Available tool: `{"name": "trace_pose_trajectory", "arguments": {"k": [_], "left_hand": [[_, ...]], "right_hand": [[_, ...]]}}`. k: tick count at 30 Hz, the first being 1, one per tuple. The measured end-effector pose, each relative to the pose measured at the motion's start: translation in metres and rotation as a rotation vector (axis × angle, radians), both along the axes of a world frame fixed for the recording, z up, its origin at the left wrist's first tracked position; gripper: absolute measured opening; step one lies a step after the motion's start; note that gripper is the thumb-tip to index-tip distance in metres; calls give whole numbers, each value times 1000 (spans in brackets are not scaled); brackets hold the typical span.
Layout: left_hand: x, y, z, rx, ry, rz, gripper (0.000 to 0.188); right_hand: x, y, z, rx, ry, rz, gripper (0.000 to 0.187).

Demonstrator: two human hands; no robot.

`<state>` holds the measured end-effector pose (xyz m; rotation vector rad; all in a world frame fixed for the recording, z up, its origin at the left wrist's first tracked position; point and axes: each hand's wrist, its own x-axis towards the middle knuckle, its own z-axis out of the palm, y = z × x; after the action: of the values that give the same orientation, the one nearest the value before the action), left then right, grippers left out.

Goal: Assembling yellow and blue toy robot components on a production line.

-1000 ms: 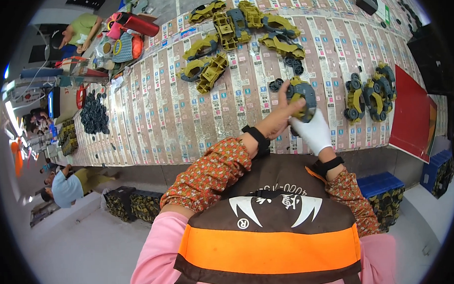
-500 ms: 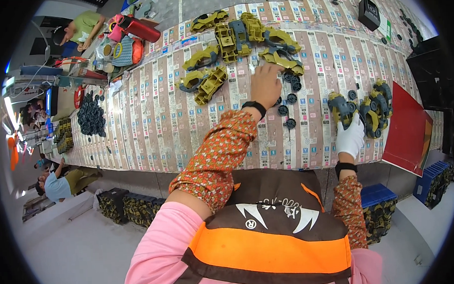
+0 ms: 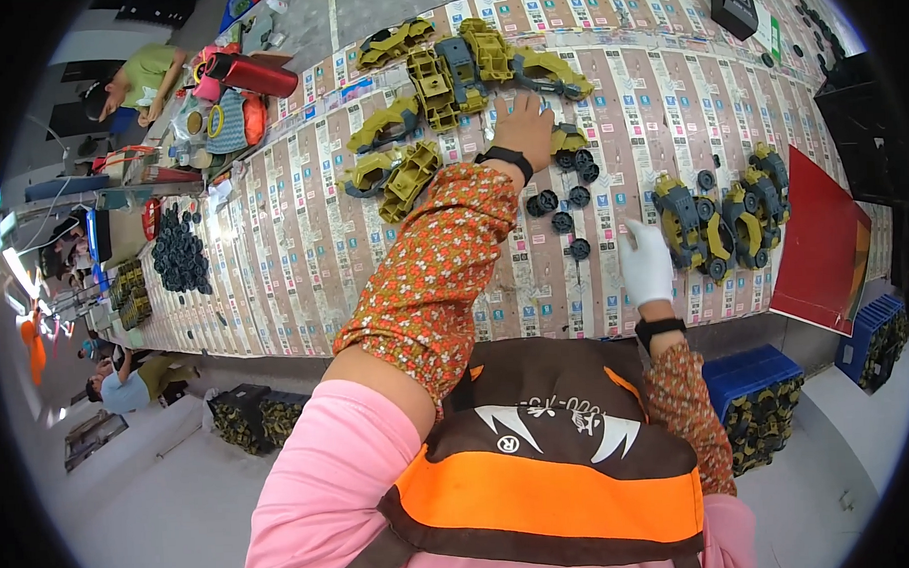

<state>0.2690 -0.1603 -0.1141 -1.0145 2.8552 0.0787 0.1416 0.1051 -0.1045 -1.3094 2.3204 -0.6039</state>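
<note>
My bare left hand (image 3: 524,133) reaches over an olive and grey plastic toy car body (image 3: 572,138), its fingers curled over the body's left part and hiding it. Around it lie more olive and grey bodies, among them one (image 3: 552,72) just beyond the fingertips and an upright pair (image 3: 433,89) to the left. Several black toy wheels (image 3: 562,222) are scattered just nearer to me. In a white glove, my right hand (image 3: 647,264) hovers low over the table with nothing in it, thumb and fingers a little apart. Right of it stand several bodies with wheels (image 3: 680,221).
A large heap of black wheels (image 3: 180,252) lies at the left of the table (image 3: 303,239). A red board (image 3: 821,241) sits by the right edge, near black bins (image 3: 855,140). A red flask (image 3: 252,73) and bags stand far left. Blue crates (image 3: 753,379) are below the table. Other people are at left.
My right hand has let go of the wheeled car body at right and drawn back to the left. My left hand has moved farther onto a car body, which has shifted slightly nearer.
</note>
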Motion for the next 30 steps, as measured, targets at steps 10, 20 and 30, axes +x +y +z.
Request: {"name": "trace_pose_trajectory", "arguments": {"k": [10,20,30], "left_hand": [[96,39,42,500,406,300,74],[149,119,52,1563,1223,1032,95],[140,157,89,1968,1211,892,74]], "right_hand": [[-11,-133,-36,208,-144,-125,46],[14,-92,-27,-137,-525,-190,24],[92,-59,66,-329,-584,19,24]]}}
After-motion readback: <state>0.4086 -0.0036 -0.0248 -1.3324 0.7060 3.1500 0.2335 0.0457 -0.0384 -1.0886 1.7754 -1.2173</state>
